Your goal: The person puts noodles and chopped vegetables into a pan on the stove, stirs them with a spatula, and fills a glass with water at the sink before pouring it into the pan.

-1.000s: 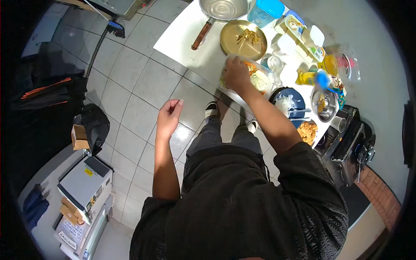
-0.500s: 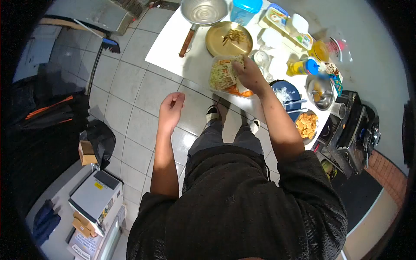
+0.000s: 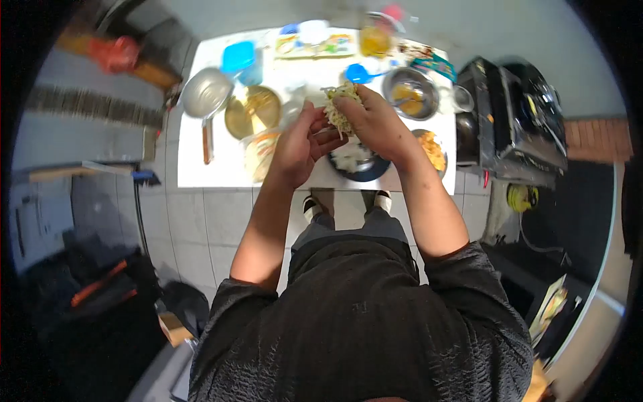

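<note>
A clump of shredded cabbage (image 3: pixel 339 119) is gripped in my right hand (image 3: pixel 387 132), held above the table. My left hand (image 3: pixel 297 149) is cupped just to its left, fingers apart and reaching under the clump. Below both hands sits a dark plate (image 3: pixel 370 176) with white pieces and a shiny utensil on it, partly covered by my hands. The clear container (image 3: pixel 254 167) of shredded vegetables lies left of my left wrist and is blurred.
On the white table (image 3: pixel 191 164) are a saucepan (image 3: pixel 204 94), a gold plate (image 3: pixel 234 120), a blue-lidded tub (image 3: pixel 239 56), a steel bowl (image 3: pixel 432 100) with yellow liquid and a bowl of orange-brown pieces (image 3: pixel 432 149). A stove (image 3: pixel 536 127) stands at the right.
My right hand has lifted shredded cabbage from the clear container and carried it right, over the dark plate. My left hand has risen from beside the table to meet it. The view has turned right.
</note>
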A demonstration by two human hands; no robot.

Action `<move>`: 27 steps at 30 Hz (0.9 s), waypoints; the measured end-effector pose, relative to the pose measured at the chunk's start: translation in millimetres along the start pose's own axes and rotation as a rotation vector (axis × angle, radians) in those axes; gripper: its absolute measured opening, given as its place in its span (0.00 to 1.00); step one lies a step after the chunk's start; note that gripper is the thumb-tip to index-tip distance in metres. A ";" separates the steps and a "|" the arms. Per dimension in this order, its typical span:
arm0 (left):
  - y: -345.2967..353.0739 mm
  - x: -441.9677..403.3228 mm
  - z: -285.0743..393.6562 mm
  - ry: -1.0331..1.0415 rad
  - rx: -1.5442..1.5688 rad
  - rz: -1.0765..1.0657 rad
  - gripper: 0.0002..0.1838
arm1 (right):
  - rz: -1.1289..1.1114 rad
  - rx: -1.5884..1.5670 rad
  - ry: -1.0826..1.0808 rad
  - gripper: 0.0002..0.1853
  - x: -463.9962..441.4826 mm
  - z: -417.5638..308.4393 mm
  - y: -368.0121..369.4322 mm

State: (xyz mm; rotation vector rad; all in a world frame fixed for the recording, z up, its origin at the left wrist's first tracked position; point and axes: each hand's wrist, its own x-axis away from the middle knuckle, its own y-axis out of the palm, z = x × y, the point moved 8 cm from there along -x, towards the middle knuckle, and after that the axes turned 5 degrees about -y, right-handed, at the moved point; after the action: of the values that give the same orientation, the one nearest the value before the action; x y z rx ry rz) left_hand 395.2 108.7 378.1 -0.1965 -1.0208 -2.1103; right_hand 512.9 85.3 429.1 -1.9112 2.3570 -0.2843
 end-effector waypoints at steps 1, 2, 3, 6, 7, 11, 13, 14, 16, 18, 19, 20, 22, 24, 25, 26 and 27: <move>27.4 -12.0 -2.5 -0.001 -0.038 -0.064 0.32 | 0.054 0.000 -0.003 0.20 4.4 2.5 -28.1; 59.6 -22.7 -5.9 0.000 -0.061 -0.129 0.33 | 0.078 -0.097 0.012 0.18 6.3 9.1 -55.5; 87.8 -35.9 -14.4 -0.035 -0.052 -0.180 0.33 | 0.102 -0.194 0.020 0.15 10.1 14.6 -83.7; 175.2 -78.9 -47.3 -0.092 -0.092 -0.232 0.35 | 0.270 -0.237 0.045 0.14 31.5 25.8 -190.6; 203.8 -93.0 -57.4 -0.090 -0.114 -0.201 0.36 | 0.320 -0.262 -0.035 0.14 36.5 29.1 -229.6; 326.2 -148.0 -105.9 -0.089 -0.167 -0.335 0.34 | 0.429 -0.336 -0.113 0.11 82.8 27.0 -386.8; 375.9 -176.7 -131.3 -0.083 -0.159 -0.342 0.33 | 0.462 -0.317 -0.139 0.11 97.1 44.1 -473.4; 397.7 -189.1 -141.8 -0.075 -0.171 -0.338 0.32 | 0.541 -0.318 -0.104 0.11 107.3 45.8 -514.2; 434.9 -210.3 -160.1 -0.074 -0.188 -0.330 0.32 | 0.589 -0.026 0.167 0.14 125.8 59.4 -599.7; 461.3 -223.6 -170.1 -0.046 -0.230 -0.279 0.32 | 0.735 0.009 -0.023 0.20 125.1 65.2 -661.2; 470.4 -229.8 -173.9 -0.031 -0.252 -0.250 0.33 | 0.677 0.152 0.032 0.22 118.6 76.9 -692.4; 474.9 -235.1 -175.9 -0.015 -0.275 -0.217 0.33 | 0.614 0.291 0.084 0.24 111.7 89.8 -720.3; 475.9 -243.2 -182.2 -0.009 -0.285 -0.191 0.33 | 0.700 0.529 0.028 0.24 89.6 127.9 -767.9; 473.0 -250.7 -184.5 0.002 -0.301 -0.171 0.33 | 0.790 0.766 -0.040 0.24 81.5 131.4 -785.0; 467.6 -253.2 -186.2 -0.010 -0.314 -0.124 0.32 | 0.732 0.748 -0.032 0.23 76.1 135.2 -783.8; 462.8 -255.3 -187.4 -0.020 -0.326 -0.080 0.32 | 0.676 0.733 -0.026 0.23 71.4 137.1 -783.2; 459.3 -256.6 -187.3 -0.013 -0.318 -0.051 0.32 | 0.606 0.771 -0.036 0.21 62.7 138.9 -786.9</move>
State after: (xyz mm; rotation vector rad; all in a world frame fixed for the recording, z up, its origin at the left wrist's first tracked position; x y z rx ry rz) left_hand 927.4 -55.3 418.9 -0.3438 -0.6982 -2.3129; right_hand 1280.6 -143.5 455.5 -0.8226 2.1835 -0.9063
